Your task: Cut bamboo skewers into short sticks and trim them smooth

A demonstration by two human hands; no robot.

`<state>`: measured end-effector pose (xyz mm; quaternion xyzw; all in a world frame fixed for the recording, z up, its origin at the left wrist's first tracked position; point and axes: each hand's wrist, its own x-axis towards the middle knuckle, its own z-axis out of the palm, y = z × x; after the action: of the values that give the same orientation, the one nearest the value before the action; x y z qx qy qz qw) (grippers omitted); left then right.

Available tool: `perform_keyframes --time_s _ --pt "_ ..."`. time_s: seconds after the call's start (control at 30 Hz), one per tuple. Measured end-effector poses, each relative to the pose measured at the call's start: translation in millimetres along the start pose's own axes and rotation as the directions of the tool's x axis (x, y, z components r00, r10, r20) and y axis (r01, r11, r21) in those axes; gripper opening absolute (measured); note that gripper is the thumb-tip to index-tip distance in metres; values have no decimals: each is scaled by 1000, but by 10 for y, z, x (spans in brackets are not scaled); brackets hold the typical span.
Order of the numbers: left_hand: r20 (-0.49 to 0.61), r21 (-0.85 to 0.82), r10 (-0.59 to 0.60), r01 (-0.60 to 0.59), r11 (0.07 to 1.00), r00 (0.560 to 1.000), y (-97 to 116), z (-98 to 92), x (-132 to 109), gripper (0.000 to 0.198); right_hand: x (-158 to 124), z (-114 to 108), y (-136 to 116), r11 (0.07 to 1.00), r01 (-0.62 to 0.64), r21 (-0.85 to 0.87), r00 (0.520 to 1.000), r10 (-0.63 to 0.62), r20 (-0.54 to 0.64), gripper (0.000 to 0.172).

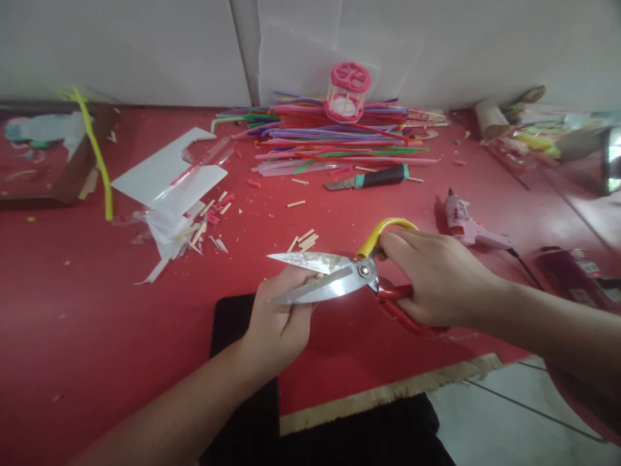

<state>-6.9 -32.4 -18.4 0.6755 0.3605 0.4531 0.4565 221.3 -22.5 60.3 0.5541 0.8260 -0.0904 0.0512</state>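
My right hand (436,275) is wrapped round the handles of large scissors (334,278), one handle yellow and the other red. The blades stand apart and point left, across the fingers of my left hand (284,310). That hand is closed in a pinch; a pale bit of a thin wooden stick (319,276) shows between the blades, the remainder hidden by fingers and metal. Just beyond the blades lie several short cut wooden sticks (308,241) on the red tabletop (160,336).
Behind lie a box cutter (369,177), many coloured pipe cleaners (339,139) and a pink lantern-like frame (348,92). A pink glue gun (470,223) rests at right. White card (169,168) and scraps lie left. A black flat object (233,320) is beneath my left hand.
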Motion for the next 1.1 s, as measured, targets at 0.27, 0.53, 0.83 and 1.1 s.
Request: perform_keyframes --time_s 0.27,0.53,0.83,1.1 --pt "-2 14 33 -33 999 999 52 -4 34 16 8 -8 -23 999 20 50 1000 -20 -2 27" --pt "0 13 -8 8 1000 1000 72 -7 26 19 5 -31 -12 998 11 61 1000 -12 15 27" --pt "19 15 -14 14 1000 1000 78 -11 32 18 -4 -33 -29 1000 -22 10 997 22 69 22" --pt "-25 -1 -81 81 997 996 39 -9 -8 24 17 -21 -21 998 -27 -52 998 30 51 19"
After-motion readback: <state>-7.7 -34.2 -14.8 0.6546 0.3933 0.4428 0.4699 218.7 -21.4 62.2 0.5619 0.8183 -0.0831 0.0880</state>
